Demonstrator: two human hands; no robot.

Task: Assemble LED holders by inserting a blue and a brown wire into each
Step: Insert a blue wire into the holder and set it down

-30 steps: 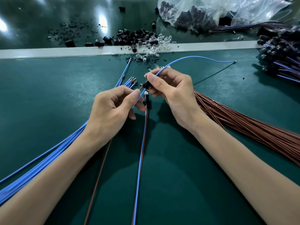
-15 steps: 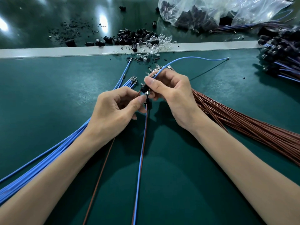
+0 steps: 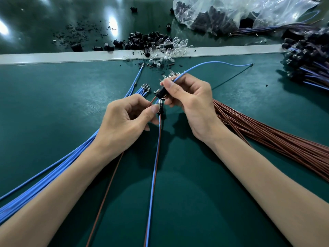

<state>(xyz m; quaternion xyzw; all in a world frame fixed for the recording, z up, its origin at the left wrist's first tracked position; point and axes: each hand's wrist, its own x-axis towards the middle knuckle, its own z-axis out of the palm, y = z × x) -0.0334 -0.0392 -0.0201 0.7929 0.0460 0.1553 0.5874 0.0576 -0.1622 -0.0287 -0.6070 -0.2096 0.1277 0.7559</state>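
My right hand [image 3: 188, 102] pinches a small black LED holder [image 3: 161, 92] between thumb and fingers; a blue wire [image 3: 213, 63] runs from it in an arc to the right. My left hand [image 3: 124, 120] pinches a brown wire [image 3: 106, 189] whose tip points up at the holder. Just below the holder lies another black holder [image 3: 160, 108] with a blue and a brown wire [image 3: 154, 166] trailing toward me. A bundle of blue wires [image 3: 53, 168] lies to the left, a bundle of brown wires [image 3: 277, 139] to the right.
Loose black holders [image 3: 142, 41] and clear LEDs [image 3: 175, 46] lie piled by a pale strip [image 3: 53, 57] across the green table. A plastic bag of parts [image 3: 231, 13] sits at the back right. Finished assemblies [image 3: 309, 57] are heaped at the right edge.
The free end of the blue wire has slid left toward my right hand. My left hand has brought the brown wire's tip up to the holder.
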